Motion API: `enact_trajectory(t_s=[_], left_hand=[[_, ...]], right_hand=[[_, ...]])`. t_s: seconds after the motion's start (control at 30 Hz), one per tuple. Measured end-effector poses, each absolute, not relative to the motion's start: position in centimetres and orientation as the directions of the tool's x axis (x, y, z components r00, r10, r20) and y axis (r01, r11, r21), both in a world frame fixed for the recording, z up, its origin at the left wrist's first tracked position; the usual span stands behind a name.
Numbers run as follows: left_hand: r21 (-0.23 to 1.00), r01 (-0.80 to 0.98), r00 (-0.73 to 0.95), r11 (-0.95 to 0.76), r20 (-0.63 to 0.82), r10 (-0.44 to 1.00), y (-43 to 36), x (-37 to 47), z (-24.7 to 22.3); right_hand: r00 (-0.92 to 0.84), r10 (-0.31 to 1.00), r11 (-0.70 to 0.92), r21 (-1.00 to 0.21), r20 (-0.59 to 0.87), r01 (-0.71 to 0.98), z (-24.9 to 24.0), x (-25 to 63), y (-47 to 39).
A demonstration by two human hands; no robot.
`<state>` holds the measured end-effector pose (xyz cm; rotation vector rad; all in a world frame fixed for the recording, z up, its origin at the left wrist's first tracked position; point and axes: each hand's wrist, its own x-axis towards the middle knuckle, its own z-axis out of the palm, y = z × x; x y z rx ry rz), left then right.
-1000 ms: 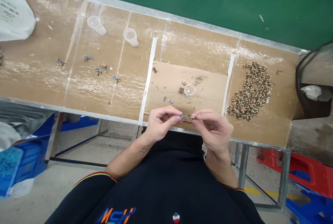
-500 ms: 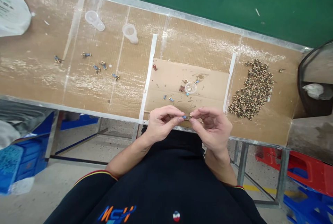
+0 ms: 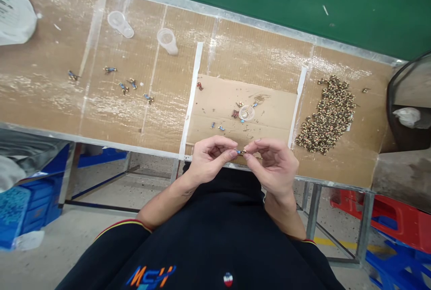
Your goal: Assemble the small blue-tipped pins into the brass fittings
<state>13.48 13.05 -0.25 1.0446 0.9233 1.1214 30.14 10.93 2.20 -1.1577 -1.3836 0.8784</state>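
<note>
Above the near edge of the cardboard mat, my left hand pinches a small blue figure part between thumb and forefinger. Facing it, my right hand is closed on a small tan-and-dark figure part. The two parts meet between my fingertips; whether they are joined I cannot tell. On the mat beyond my hands stands a small clear cup, with a brownish-red piece at its left. Two loose blue pieces lie nearer my left hand.
A large pile of tan-and-dark parts covers the table's right side. Several blue-and-tan figures lie at the left, below two clear plastic cups. A white bag sits far left; a dark bin stands far right.
The blue and tan parts have come closer together, as my right hand shifted slightly left. Both hands keep their pinch. The view has moved a little.
</note>
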Motion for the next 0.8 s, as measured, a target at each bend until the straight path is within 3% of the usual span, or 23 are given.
enact_trajectory(t_s=[0.47, 0.63, 0.8], left_hand=[[0.961, -0.196, 0.25, 0.193, -0.142, 0.958, 13.0, 13.29, -0.16], [0.978, -0.198, 0.244, 0.057, -0.007, 0.97, 12.95, 13.26, -0.32], [0.976, 0.004, 0.228, -0.216, 0.21, 0.951, 13.21, 13.21, -0.13]], right_hand=[[0.038, 0.958, 0.271, -0.938, 0.286, 0.217, 2.42, 30.34, 10.89], [0.042, 0.96, 0.264, -0.942, 0.278, 0.209, 2.49, 30.36, 10.96], [0.037, 0.959, 0.27, -0.942, 0.283, 0.198, 2.61, 30.32, 11.08]])
